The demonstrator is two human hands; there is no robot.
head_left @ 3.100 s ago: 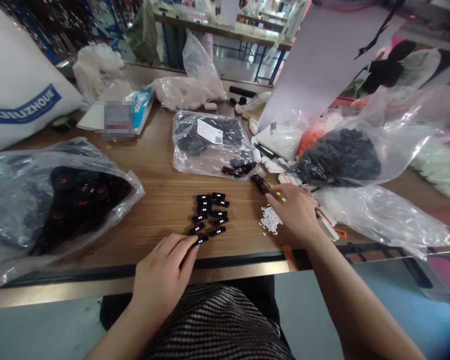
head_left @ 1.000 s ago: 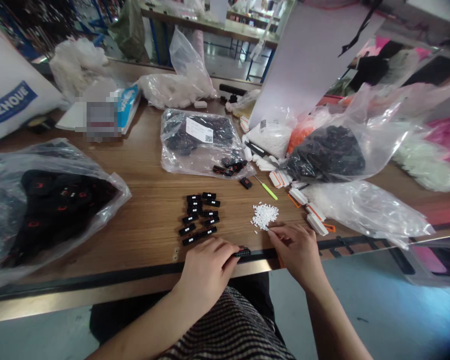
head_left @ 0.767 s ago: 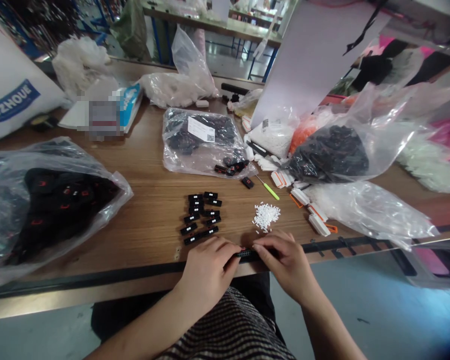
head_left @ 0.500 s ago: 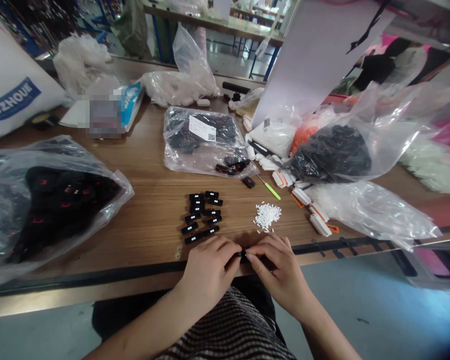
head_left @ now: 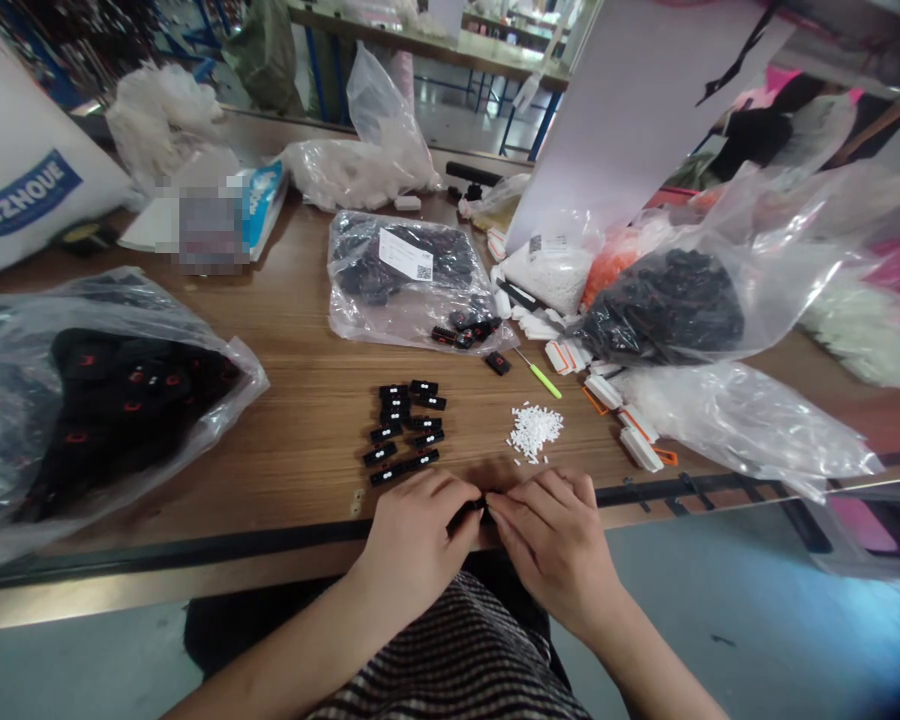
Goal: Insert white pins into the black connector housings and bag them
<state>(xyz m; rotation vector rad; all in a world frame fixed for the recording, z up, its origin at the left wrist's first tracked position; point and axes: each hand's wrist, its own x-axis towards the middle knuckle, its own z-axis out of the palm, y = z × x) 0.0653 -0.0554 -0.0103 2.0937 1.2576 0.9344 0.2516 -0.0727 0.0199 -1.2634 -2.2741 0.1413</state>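
At the table's front edge, my left hand (head_left: 421, 525) is closed around a small black plastic block (head_left: 481, 503), mostly covered by the fingers. My right hand (head_left: 553, 530) meets it from the other side, thumb and fingertips pinched together at the block's end. Whatever lies between those right fingertips is hidden. Just beyond my left hand lie several black blocks (head_left: 394, 415), each showing white dots on top. A heap of tiny white pegs (head_left: 534, 430) sits beyond my right hand.
A green-handled screwdriver (head_left: 545, 380) lies past the pegs, near a single black block (head_left: 497, 362). Plastic bags of black parts stand at left (head_left: 131, 400), centre (head_left: 405, 270) and right (head_left: 667, 300). White-and-orange pieces (head_left: 640, 437) lie by the right front edge.
My right hand has turned and its fingers have drawn in closer against the block, covering more of it. My left hand stays nearly still.
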